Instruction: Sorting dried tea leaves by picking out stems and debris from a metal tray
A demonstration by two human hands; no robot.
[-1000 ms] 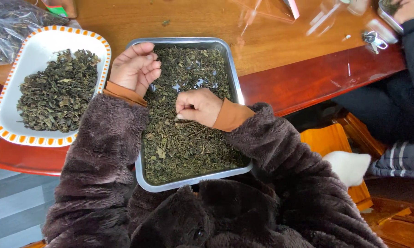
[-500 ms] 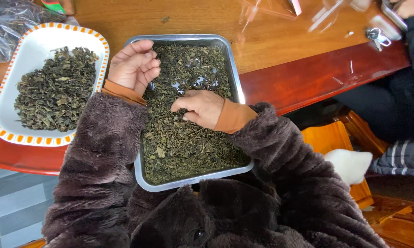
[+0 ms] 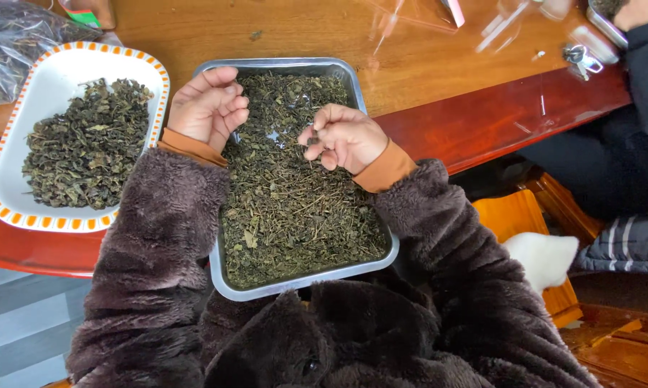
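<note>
Chg vs. prior frame: your right hand (image 3: 342, 136) has lifted off the leaf bed, fingers now curled w/ thumb and forefinger pinched; what's pinched is too small to tell. Your left hand (image 3: 209, 106): half-open, fingers loosely bent, resting at the tray's left rim. Item: metal tray (image 3: 304, 282), rectangular, holding dried tea leaves (image 3: 295, 208), at the wooden table (image 3: 424, 79) edge before you. Adj.: white dish w/ orange trim (image 3: 65, 65), more leaves, just left of tray.

Fuzzy dark-brown fleece sleeves, orange cuffs at both bare hands (image 3: 342, 136)
</note>
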